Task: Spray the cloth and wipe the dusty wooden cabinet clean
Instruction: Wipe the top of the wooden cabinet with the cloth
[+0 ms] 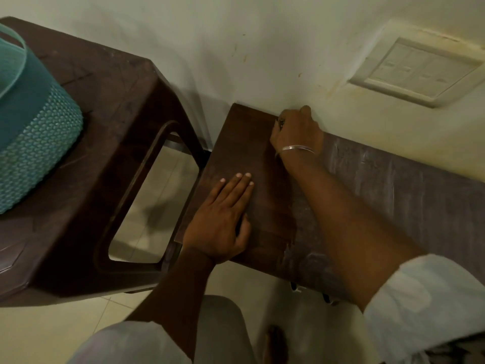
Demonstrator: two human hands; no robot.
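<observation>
1. Dark and barely showing, a scrap [280, 124] peeks from under the right hand [296, 132], fingers curled at the back edge of the wooden cabinet [393, 195]. What it grips, I cannot tell.
2. Flat on the cabinet's left end lies the left hand [223, 219], fingers straight, holding nothing.
3. Brown plastic stool [105, 132] just beside, teal basket [34, 132] on it, cut off by the frame.
4. Cabinet top dark under the hands, grey with dust rightward; switch plate [420, 72] on the cream wall [236, 35].
</observation>
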